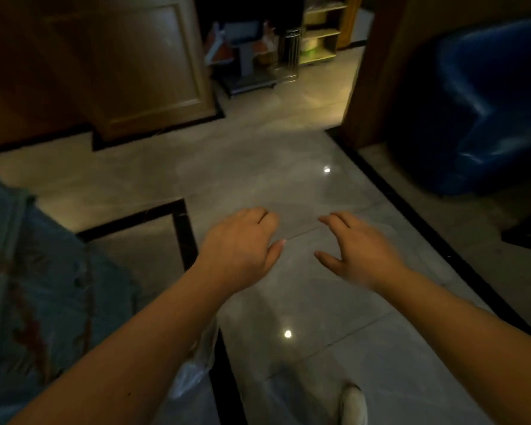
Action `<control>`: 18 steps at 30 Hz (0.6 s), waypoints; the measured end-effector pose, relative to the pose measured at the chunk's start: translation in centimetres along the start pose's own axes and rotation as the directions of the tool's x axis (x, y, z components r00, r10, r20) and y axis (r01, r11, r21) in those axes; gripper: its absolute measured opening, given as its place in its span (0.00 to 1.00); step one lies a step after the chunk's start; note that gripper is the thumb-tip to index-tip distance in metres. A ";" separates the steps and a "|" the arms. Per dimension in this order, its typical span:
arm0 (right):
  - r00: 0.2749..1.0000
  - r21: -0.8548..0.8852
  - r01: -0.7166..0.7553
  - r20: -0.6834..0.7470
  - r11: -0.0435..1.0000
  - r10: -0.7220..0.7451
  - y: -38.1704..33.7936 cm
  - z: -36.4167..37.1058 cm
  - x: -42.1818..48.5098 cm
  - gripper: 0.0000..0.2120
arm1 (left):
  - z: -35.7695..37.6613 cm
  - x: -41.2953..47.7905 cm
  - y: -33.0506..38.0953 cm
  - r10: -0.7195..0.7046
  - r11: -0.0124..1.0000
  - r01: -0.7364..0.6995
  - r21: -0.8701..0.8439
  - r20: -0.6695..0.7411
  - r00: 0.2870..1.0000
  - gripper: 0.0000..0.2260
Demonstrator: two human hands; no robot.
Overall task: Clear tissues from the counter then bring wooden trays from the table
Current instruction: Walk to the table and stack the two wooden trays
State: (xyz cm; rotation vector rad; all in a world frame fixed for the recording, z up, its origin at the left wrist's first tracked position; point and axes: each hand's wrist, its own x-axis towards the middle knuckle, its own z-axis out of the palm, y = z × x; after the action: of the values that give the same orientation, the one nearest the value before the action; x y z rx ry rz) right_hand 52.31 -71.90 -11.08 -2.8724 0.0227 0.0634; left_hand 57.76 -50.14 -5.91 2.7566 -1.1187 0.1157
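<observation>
Glossy grey floor point(304, 185) with black borders runs toward a lit doorway. Left hand point(242, 240) and right hand point(362, 246) hover above it, palms down, fingers apart, holding nothing. Tissues and trays cannot be seen.

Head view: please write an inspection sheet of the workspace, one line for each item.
Surface: glossy tiled floor with dark border strips; no counter or table in view.
Job's things: nothing seen; no tissues, no wooden trays.
Clutter: plastic bag low beside the left forearm.
Grippers: left hand and right hand both open, empty, held out above the floor.
Cables: nothing seen.
Surroundings: open doorway ahead, wooden door, blue chair on the right, white shoe below.
</observation>
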 end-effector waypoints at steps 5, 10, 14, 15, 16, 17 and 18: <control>0.973 0.017 -0.199 -0.117 0.980 0.200 10.2 -5.5 -5.9 0.32 | -0.5 7.9 9.7 0.238 0.971 -0.238 0.006 -0.037 0.971 0.22; 0.909 0.032 -0.373 -0.187 0.927 0.372 20.6 -10.0 -12.5 0.32 | 1.0 15.0 21.1 0.374 0.927 -0.374 0.007 -0.049 0.926 0.18; 0.833 0.011 -0.506 -0.250 0.862 0.493 29.3 -13.4 -17.7 0.31 | 2.6 20.5 31.1 0.485 0.872 -0.488 -0.034 -0.071 0.872 0.20; 0.810 0.013 -0.538 -0.270 0.843 0.521 31.6 -14.3 -19.2 0.31 | 3.1 22.0 33.7 0.513 0.854 -0.518 -0.043 -0.090 0.854 0.20; 0.798 0.016 -0.550 -0.285 0.835 0.532 32.6 -14.7 -19.9 0.32 | 3.5 22.7 34.7 0.518 0.851 -0.523 -0.052 -0.081 0.851 0.20; 0.777 0.024 -0.576 -0.294 0.817 0.557 34.3 -15.3 -21.1 0.32 | 4.0 23.8 36.6 0.528 0.842 -0.535 -0.070 -0.092 0.844 0.20; 0.761 0.033 -0.594 -0.300 0.804 0.575 35.4 -15.6 -21.9 0.32 | 4.4 24.6 37.9 0.535 0.837 -0.540 -0.085 -0.079 0.841 0.19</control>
State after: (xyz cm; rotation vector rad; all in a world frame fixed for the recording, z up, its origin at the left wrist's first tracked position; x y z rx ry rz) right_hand 30.27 -109.97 -4.41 -2.7852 0.9991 -0.2545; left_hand 48.95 -94.55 -2.35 2.2539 -1.7990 0.1884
